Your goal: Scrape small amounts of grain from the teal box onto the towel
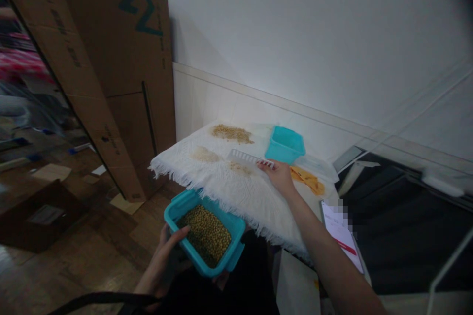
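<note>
My left hand (170,243) is closed on the near left rim of a teal plastic tub (236,229), thumb over the edge. Yellowish and green beans (207,231) lie in the tub, which is held below the table's front edge. Over the table, my right hand (275,174) grips one end of a white plastic piece with a row of slots (246,157). Just under that piece is a small scatter of light grains (240,168). Left of it sits a pale heap of what looks like rice (206,154), and behind, a pile of yellowish beans (232,133).
A second teal tub (285,142) stands at the back right of the white fringed cloth (236,189). An orange cloth (308,180) and a clipboard with paper (342,234) lie on the right. A tall cardboard box (136,74) stands at left, beside the wall.
</note>
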The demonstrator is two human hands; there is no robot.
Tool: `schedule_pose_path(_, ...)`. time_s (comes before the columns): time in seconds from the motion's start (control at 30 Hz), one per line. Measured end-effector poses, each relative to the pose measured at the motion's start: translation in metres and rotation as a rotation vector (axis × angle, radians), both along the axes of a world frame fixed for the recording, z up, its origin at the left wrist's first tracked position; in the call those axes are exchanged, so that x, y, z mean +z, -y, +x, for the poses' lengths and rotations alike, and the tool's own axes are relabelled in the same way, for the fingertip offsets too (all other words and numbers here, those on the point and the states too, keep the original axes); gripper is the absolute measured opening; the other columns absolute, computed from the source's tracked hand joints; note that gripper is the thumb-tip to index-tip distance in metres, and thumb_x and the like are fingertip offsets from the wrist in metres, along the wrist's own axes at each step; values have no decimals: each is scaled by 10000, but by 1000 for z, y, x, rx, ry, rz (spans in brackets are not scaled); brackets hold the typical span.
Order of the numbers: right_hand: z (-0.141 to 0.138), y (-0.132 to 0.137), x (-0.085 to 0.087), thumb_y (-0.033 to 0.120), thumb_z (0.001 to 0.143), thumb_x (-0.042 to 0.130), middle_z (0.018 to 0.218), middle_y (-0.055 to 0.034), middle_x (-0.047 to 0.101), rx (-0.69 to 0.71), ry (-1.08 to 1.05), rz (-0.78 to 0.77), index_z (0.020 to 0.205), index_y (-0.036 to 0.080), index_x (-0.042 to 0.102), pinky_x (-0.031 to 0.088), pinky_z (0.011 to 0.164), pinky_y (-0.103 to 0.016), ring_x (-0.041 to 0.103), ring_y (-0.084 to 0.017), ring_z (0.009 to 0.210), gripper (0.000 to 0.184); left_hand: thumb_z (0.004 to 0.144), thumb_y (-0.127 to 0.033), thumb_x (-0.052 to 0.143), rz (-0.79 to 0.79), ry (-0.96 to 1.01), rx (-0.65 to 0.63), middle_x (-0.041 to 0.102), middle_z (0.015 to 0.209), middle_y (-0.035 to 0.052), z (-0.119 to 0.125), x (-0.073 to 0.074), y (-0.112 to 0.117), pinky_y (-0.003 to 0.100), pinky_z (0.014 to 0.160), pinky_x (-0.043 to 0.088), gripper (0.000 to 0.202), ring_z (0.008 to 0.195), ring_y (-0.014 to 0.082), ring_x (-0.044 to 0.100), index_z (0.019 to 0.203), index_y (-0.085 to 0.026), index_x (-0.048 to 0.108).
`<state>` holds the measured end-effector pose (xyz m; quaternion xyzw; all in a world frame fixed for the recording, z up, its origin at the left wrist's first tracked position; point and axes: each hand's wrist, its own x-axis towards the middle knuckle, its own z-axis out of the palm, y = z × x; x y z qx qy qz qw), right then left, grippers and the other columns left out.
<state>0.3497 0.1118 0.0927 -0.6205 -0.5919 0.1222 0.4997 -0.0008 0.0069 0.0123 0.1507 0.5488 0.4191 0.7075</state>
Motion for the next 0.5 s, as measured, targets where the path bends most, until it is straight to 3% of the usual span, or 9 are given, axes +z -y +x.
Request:
schedule_pose_path(0.27,-13,20,-7,558,807,732,836,-61,833,25,4,101,877,203,856,529,652,-316,712,-221,686,383,716,-428,872,28,-23,4,678,1349,126,4,5,2,577,808,634,850,1116,426,738,1462,-422,465)
schedule_pose_path(0.5,-16,28,-10,513,843,738,847,-55,835,69,-22,137,908,207,861,564,682,-313,743,-225,721,337,751,-458,868,116,35,-63,644,1445,107,6,28,17,537,877,629,868,1267,421,666,1497,-412,427)
